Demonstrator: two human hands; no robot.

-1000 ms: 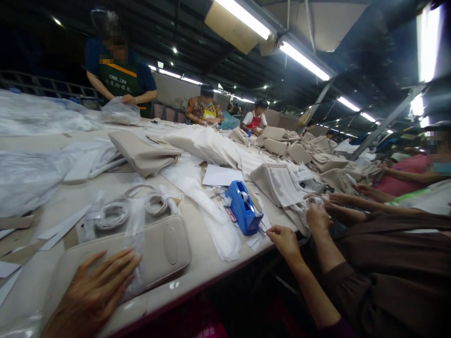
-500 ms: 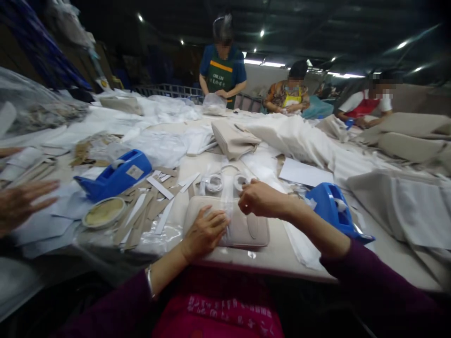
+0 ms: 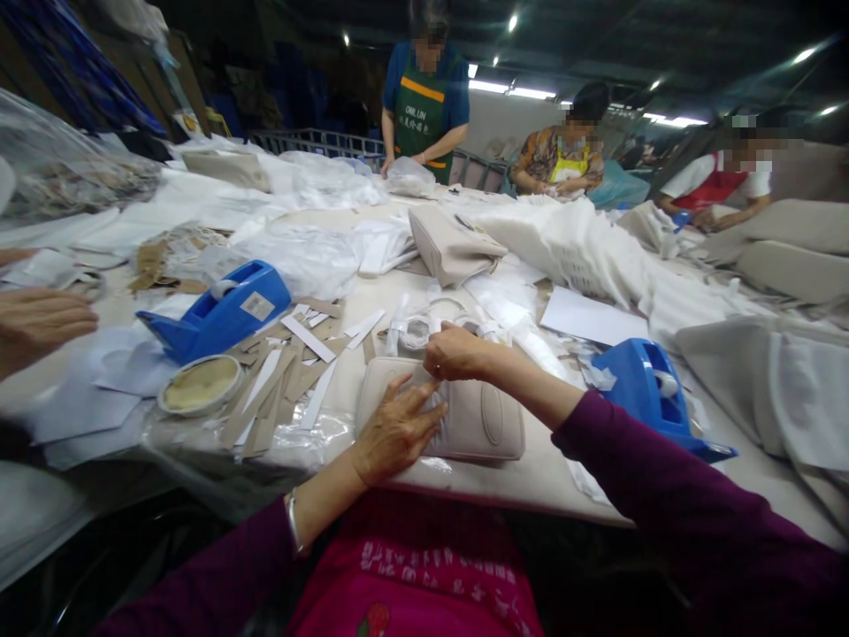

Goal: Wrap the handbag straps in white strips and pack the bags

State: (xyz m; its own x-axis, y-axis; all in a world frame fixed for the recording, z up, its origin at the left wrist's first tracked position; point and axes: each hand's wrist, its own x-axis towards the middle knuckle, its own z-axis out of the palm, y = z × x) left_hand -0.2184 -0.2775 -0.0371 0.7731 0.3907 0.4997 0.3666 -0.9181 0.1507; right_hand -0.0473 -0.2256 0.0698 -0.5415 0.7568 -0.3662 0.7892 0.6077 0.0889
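Note:
A beige handbag (image 3: 508,414) lies flat at the table's front edge, with a loop-shaped detail on its right half. My left hand (image 3: 401,431) rests on its left half, fingers spread and palm down. Over the bag's upper middle is my right hand (image 3: 459,354), its fingers pinched together close to the left fingertips. Whatever it pinches is hidden. Just behind the bag sit rings wrapped in clear film (image 3: 416,331), partly covered by the right hand.
Blue tape dispensers stand left (image 3: 222,310) and right (image 3: 640,385). Card strips (image 3: 285,380) and a round dish (image 3: 201,386) lie left. Another beige bag (image 3: 451,246) is farther back. A co-worker's hand (image 3: 43,323) reaches in from the left; several people work across the table.
My right hand has moved left across the bag, nearer my left hand. My left fingers are spread wider. The whole view has shifted slightly.

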